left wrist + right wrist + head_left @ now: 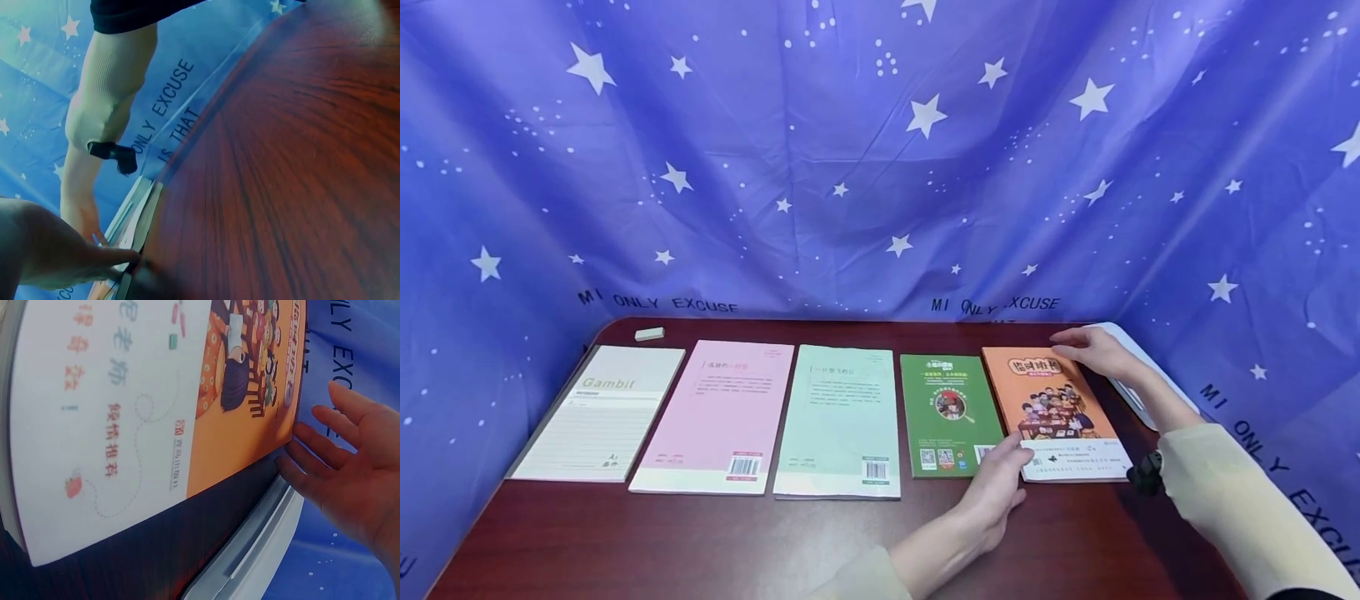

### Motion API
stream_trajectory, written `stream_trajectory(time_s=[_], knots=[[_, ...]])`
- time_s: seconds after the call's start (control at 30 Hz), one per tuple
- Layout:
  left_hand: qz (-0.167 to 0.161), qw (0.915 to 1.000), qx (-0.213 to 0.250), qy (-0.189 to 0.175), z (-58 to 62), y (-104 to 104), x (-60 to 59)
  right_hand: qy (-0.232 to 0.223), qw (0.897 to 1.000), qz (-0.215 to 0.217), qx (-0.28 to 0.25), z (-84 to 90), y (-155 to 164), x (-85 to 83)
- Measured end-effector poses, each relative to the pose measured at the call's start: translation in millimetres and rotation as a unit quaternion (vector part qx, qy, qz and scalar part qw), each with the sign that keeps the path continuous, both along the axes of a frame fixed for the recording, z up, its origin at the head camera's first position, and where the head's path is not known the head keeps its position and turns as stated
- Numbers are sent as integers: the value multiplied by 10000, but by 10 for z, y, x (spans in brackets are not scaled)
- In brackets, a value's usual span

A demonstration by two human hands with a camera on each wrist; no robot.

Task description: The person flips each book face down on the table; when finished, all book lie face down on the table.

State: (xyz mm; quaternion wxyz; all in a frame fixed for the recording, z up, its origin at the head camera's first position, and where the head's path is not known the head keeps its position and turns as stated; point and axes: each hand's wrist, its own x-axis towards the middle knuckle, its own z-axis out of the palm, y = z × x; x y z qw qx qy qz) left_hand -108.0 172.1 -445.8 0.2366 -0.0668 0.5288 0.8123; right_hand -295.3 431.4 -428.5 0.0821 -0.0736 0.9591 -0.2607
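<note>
Loosely outstretched, left hand (992, 493) and right hand (1103, 353) touch the orange book (1051, 398) at opposite corners

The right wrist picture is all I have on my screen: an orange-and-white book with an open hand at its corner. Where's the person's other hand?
Observer: In the head view, the left hand is at the near left corner of the orange-and-white book.
Visitor: Oh! And what lies just left of that book?
Observer: A green book, close alongside it on the table.
Visitor: What's at the far left end of the row?
Observer: A notebook with "Gambit" printed on its cover.
</note>
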Motion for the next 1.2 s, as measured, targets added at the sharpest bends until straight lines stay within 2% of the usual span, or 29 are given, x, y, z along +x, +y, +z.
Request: stream_trajectory(time_s=[0.2, 0.5, 0.7, 0.8, 0.9, 1.07, 1.2], knots=[[289, 9990, -334, 78, 20, 60, 38, -26, 9997, 44, 251, -22, 34, -20], [505, 9986, -130, -98, 12, 26, 36, -204, 9985, 60, 499, 37, 6, -85], [329, 9990, -159, -256, 48, -25, 47, -716, 9964, -292, 354, 58, -18, -78], [177, 9989, -160, -393, 57, -41, 49, -845, 9953, -336, 346, 70, -19, -71], [114, 9986, -81, -504, 51, -47, 42, -787, 9957, -274, 405, 70, -30, -72], [181, 9979, 35, -613, 38, -55, 24, -454, 9958, -162, 778, 51, -48, -98], [202, 9977, 77, -647, 43, -61, 20, -353, 9945, -164, 972, 40, -63, -122]])
